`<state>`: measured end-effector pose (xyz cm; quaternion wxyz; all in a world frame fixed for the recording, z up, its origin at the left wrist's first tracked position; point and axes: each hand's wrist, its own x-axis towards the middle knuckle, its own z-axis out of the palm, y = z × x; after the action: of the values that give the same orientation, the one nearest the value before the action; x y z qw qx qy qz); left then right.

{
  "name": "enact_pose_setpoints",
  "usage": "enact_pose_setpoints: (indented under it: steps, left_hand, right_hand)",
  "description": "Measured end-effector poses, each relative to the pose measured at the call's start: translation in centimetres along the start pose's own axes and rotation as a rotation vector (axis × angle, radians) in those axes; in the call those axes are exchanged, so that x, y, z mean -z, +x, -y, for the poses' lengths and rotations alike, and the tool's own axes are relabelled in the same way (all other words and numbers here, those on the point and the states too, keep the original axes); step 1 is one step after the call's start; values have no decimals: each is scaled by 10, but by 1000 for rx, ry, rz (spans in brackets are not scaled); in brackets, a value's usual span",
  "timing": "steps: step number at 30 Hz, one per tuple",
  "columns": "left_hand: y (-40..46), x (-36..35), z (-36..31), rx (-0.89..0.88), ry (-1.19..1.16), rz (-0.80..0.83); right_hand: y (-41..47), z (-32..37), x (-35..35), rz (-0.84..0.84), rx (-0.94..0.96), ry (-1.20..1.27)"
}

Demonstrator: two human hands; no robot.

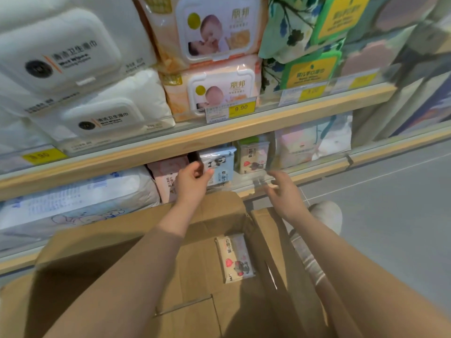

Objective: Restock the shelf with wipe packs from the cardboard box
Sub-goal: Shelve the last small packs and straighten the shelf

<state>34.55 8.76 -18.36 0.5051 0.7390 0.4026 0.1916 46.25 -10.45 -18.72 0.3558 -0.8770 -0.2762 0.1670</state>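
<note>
A: What worries you here?

B: The left hand (192, 178) has its grip pinched on the lower left corner of the blue panda wipe pack (218, 167), thumb in front, fingers curled behind. That pack stands upright on the lower shelf (317, 175), squeezed between the pink pack (168, 175) and the beige heart pack (252, 157). A corner pinch is a weak hold on a soft pouch; I'd judge it could twist, lean forward and slide off over the clear lip at the shelf front.

A: And the other hand?

B: The right hand (280, 191) hovers just before the shelf edge, fingers spread and relaxed, holding nothing. It's blurred, so I can't tell whether it touches the clear lip. If it bumps the beige heart pack, the row may topple.

A: Anything about the box?

B: The cardboard box (195, 276) sits right under both arms, flaps up. One last wipe pack (235, 258) lies flat on its bottom, near the right wall. A sleeve catching a flap could drag the box.

A: How do the packs look?

B: Small, soft, glossy film pouches; the blue one shows a panda, the one in the box is beige with a red heart, matching the beige one shelved.
</note>
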Motion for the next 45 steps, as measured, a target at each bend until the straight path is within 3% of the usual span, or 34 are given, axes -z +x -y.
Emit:
enact_pose_setpoints:
  steps: [3,7,16,21,28,31,39,45]
  left_hand:
    - [9,-5,11,15,17,-39]
    - [14,-14,17,18,146,-88]
    - [12,-26,13,-35,442,-89]
    - [7,-19,-1,53,561,11]
    - [-51,31,-20,-293,474,24]
    - [-95,43,-13,-353,413,122]
    - [-172,19,56,-93,367,328]
    - [-166,-18,94,157,359,345]
  right_hand:
    - [6,-8,-11,102,62,-139]
    - [9,-20,-18,79,87,-260]
    - [11,-20,-14,137,71,-260]
    - [7,-8,-3,202,11,-197]
    - [-52,26,25,166,27,-140]
    - [-91,27,25,164,36,-126]
    - [-140,15,-4,131,-63,-70]
    - [-146,8,-17,64,-49,-58]
